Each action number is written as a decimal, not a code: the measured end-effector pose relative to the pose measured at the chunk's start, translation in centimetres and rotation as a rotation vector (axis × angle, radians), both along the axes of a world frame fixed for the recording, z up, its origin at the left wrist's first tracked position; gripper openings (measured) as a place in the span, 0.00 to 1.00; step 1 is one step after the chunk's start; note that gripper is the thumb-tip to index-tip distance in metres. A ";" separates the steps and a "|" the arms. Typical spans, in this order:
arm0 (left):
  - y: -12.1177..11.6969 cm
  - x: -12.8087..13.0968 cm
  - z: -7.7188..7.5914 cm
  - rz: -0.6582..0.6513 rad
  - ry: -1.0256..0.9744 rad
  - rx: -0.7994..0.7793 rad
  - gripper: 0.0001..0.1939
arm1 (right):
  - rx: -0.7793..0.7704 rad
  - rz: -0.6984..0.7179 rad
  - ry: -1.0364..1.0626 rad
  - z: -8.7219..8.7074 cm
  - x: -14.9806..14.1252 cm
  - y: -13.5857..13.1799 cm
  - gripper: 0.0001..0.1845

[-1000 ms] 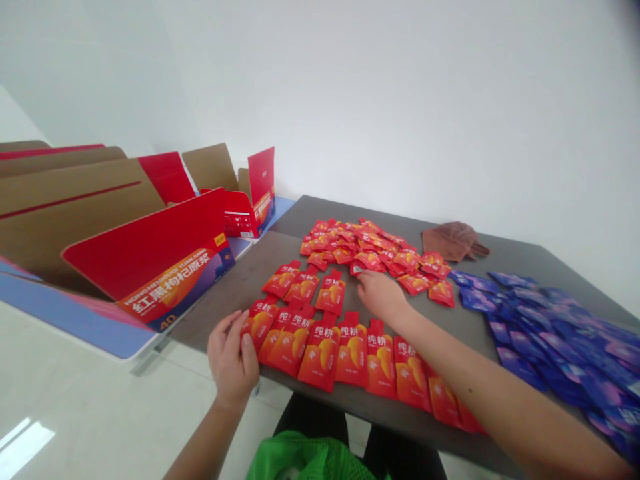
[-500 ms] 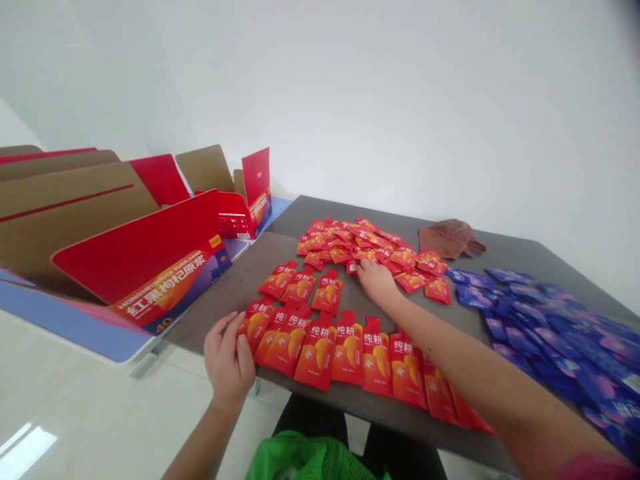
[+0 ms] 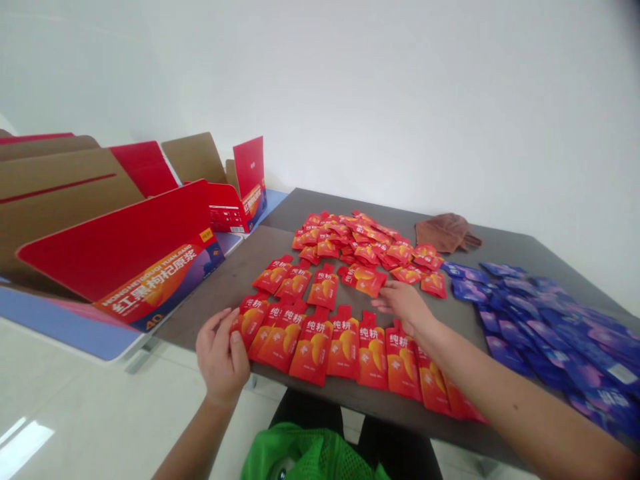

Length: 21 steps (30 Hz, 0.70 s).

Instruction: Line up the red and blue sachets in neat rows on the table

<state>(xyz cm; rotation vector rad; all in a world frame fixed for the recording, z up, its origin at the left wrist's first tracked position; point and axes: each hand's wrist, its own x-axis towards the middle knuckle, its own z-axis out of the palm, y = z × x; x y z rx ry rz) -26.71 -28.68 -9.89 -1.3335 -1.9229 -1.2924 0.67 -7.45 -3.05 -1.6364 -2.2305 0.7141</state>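
Note:
Red-orange foil sachets with a spout top and 纯耕 print [image 3: 313,353] stand in neat rows on the dark grey table [image 3: 230,287]. Behind them lies a loose heap of the same sachets [image 3: 350,235]. My right hand [image 3: 405,307] rests open at the heap's near side, its fingertips beside one sachet lying sideways [image 3: 363,280]. My left hand [image 3: 223,357] is raised at the left end of the front row, fingers curled, touching a sachet's edge [image 3: 250,319] and holding nothing.
Loose blue-purple sachets [image 3: 550,340] cover the table's right side, and a brown cloth [image 3: 445,233] lies at the far edge. Open red cardboard display boxes [image 3: 160,280] stand to the left. A green mesh bag [image 3: 310,457] sits on my lap.
My right hand has drawn back toward me from the heap, and one sachet now lies sideways outside it. My left hand has shifted slightly. The view has tilted a little.

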 end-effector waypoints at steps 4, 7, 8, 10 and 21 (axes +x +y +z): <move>0.0 0.0 0.1 -0.001 0.006 0.001 0.18 | -0.073 -0.011 -0.045 -0.4 1.2 0.6 0.18; 0.0 -0.1 0.1 -0.004 0.009 0.000 0.18 | -0.013 -0.043 -0.095 0.4 1.0 1.9 0.19; 0.0 -0.1 0.0 -0.003 0.009 0.000 0.18 | -0.003 -0.041 -0.106 0.7 0.7 2.4 0.18; 0.0 -0.2 0.0 0.002 0.009 0.000 0.18 | -0.023 -0.023 -0.121 0.9 -0.4 3.3 0.16; 0.0 -0.1 0.2 0.005 0.015 -0.014 0.18 | -0.371 -0.065 0.024 -1.0 -2.9 3.7 0.16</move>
